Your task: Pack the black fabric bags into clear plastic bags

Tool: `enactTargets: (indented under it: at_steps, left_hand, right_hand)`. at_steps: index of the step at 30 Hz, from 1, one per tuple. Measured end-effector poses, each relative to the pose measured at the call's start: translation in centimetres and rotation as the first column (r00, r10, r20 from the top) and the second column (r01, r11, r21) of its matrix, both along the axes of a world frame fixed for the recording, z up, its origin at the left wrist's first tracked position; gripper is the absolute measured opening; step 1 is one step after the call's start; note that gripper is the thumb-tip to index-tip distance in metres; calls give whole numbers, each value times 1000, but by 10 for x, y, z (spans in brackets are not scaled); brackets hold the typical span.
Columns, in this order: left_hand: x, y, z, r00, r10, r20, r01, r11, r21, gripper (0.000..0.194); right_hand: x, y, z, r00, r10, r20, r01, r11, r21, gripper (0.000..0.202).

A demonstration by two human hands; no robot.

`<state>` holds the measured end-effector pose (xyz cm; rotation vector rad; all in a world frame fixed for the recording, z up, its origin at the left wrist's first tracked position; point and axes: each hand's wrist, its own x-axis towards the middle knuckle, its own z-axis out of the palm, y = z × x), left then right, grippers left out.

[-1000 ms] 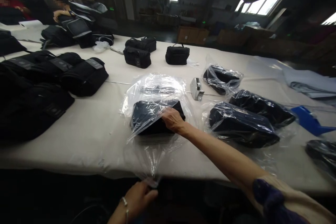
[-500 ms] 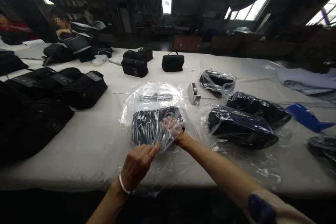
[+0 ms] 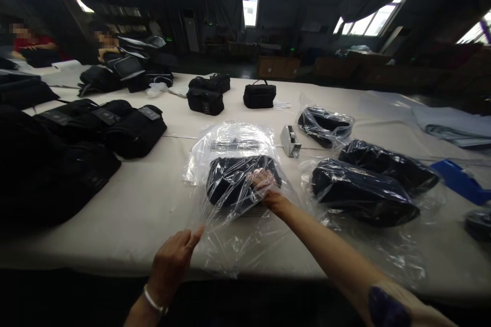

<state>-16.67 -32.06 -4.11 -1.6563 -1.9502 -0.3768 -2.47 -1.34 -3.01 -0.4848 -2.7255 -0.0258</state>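
A black fabric bag lies in front of me inside a clear plastic bag, whose open end spreads toward the table's front edge. My left hand is closed, pinching the near left edge of the plastic and pulling it taut. My right hand reaches under the film and grips the right part of the black bag; its fingers show only partly through the plastic. Just behind lies a stack of flat clear plastic bags with printed text. A grey tape dispenser stands to the right of the stack.
Plastic-wrapped black bags lie on the right, beside a blue holder. Unwrapped black bags crowd the left, and another black bag stands farther back. Two people are at the far left.
My left hand has moved left and toward me, drawing the plastic edge away from the black bag. My right hand stays on the bag. The whole view has shifted slightly.
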Motion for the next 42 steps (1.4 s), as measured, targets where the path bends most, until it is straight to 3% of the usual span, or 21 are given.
enactTargets:
  at_steps: [3, 6, 8, 10, 13, 16, 18, 20, 21, 23, 27, 30, 35, 39, 42]
  left_hand:
    - [-3, -19, -4, 990, -94, 104, 98, 994, -38, 44]
    - [-16, -35, 2, 957, -185, 224, 194, 981, -21, 35]
    - [-27, -41, 14, 921, -219, 322, 220, 975, 33, 25]
    - [-41, -34, 36, 885, -217, 411, 191, 976, 104, 22]
    - [-64, 12, 85, 867, -174, 466, 110, 981, 162, 21]
    - [-80, 103, 127, 854, -200, 481, 152, 979, 138, 36]
    - [-81, 171, 137, 808, -260, 529, 288, 957, 31, 45]
    - [-71, 225, 129, 767, -257, 588, 426, 889, -166, 48]
    - [-63, 244, 120, 751, -261, 606, 473, 854, -217, 47]
    - [-43, 260, 97, 729, -263, 632, 536, 794, -288, 46]
    - [-5, 242, 51, 687, -295, 665, 616, 721, -317, 53]
    - [3, 225, 32, 689, -302, 659, 633, 695, -342, 71]
    - [-2, 227, 26, 789, -449, 420, 612, 641, -464, 96]
    - [-2, 225, 31, 823, -518, 234, 563, 684, -464, 98]
    - [-1, 222, 36, 837, -530, 136, 530, 725, -440, 99]
  right_hand:
    - [21, -13, 3, 998, -9, -66, 7, 1000, -24, 39]
    - [76, -38, 13, 991, 60, -120, -66, 996, -52, 38]
    - [118, -55, 23, 980, 119, -161, -134, 988, -82, 37]
    - [147, -66, 36, 958, 114, -262, -136, 988, -68, 39]
    - [145, -62, 59, 944, -13, -331, 27, 999, 37, 57]
    - [107, -38, 73, 978, -90, -189, 105, 992, 72, 63]
    - [85, -24, 71, 992, -63, -110, 69, 996, 51, 40]
    - [78, -18, 59, 998, 25, -51, -25, 1000, 14, 23]
    - [80, -18, 51, 996, 88, -21, -88, 996, -10, 24]
    - [91, -22, 33, 977, 209, 32, -207, 977, -54, 29]
    - [110, -27, -6, 963, 263, 59, -256, 961, -106, 29]
    - [108, -26, -29, 971, 230, 61, -222, 968, -120, 24]
    - [121, -30, -45, 985, 158, 68, -151, 983, -103, 23]
    - [177, -41, -40, 997, 70, 21, -68, 993, -101, 28]
    - [218, -50, -37, 986, -146, -83, 129, 975, -181, 12]
